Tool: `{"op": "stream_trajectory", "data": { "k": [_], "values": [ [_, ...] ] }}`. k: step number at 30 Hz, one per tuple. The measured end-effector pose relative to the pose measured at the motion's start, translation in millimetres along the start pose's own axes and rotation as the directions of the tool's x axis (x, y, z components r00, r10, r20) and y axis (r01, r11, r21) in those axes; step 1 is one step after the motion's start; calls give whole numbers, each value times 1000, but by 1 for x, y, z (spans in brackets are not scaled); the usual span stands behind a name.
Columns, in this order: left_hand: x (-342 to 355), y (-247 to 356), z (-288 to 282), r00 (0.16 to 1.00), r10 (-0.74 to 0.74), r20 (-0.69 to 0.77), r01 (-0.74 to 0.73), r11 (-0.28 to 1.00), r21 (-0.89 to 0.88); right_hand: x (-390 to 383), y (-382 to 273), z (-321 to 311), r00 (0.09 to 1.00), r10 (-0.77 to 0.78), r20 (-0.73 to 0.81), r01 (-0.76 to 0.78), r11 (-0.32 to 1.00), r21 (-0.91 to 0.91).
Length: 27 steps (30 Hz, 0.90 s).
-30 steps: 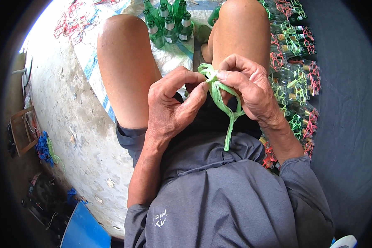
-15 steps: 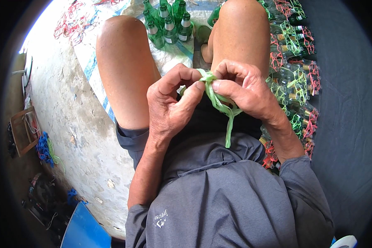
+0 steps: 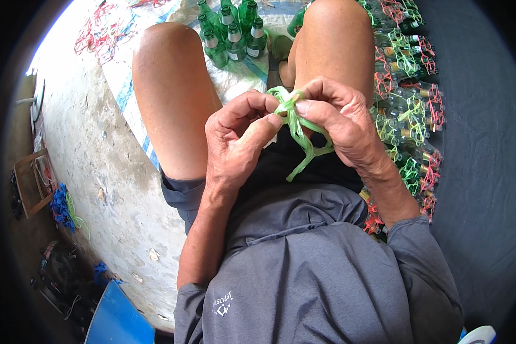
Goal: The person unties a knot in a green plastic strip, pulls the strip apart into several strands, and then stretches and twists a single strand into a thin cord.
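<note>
A knotted bundle of light green plastic twine (image 3: 301,132) is held between my two hands, above my lap, with loops and a loose end hanging down. My left hand (image 3: 238,137) pinches its upper left part with thumb and index finger. My right hand (image 3: 344,126) grips the knot from the right, thumb pressed on it and fingers curled behind. Behind my hands, between my knees, several green glass bottles (image 3: 233,43) stand upright on a white and blue woven sheet (image 3: 126,86).
Many bottles wrapped in red and green twine (image 3: 410,114) lie along my right, beside a dark surface (image 3: 481,172). Loose red twine (image 3: 103,28) lies at the upper left. A wooden frame (image 3: 31,183), a blue twine bundle (image 3: 60,206) and a blue panel (image 3: 117,321) are at the left.
The knot shifted a little between my fingers, and the hanging tail swung up and leftward, now ending higher. My right hand dipped slightly, then rose again.
</note>
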State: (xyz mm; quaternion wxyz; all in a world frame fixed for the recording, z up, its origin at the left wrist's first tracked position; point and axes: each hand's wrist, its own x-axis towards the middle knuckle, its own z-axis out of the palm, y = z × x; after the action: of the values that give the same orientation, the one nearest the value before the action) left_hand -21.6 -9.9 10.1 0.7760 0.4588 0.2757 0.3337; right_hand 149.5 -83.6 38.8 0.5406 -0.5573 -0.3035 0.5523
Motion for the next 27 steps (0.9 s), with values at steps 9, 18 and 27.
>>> {"op": "stream_trajectory", "data": {
  "k": [9,18,27],
  "values": [
    [0,8,0,996,89,3,-86,955,284,2,-1,1,999,-52,17,53,990,-134],
    [-2,7,0,1000,-10,3,10,998,67,4,0,5,996,41,-76,-22,970,241],
    [6,-3,-10,992,103,74,-84,971,-224,4,6,7,993,-98,-69,90,990,-111]
  ]
}}
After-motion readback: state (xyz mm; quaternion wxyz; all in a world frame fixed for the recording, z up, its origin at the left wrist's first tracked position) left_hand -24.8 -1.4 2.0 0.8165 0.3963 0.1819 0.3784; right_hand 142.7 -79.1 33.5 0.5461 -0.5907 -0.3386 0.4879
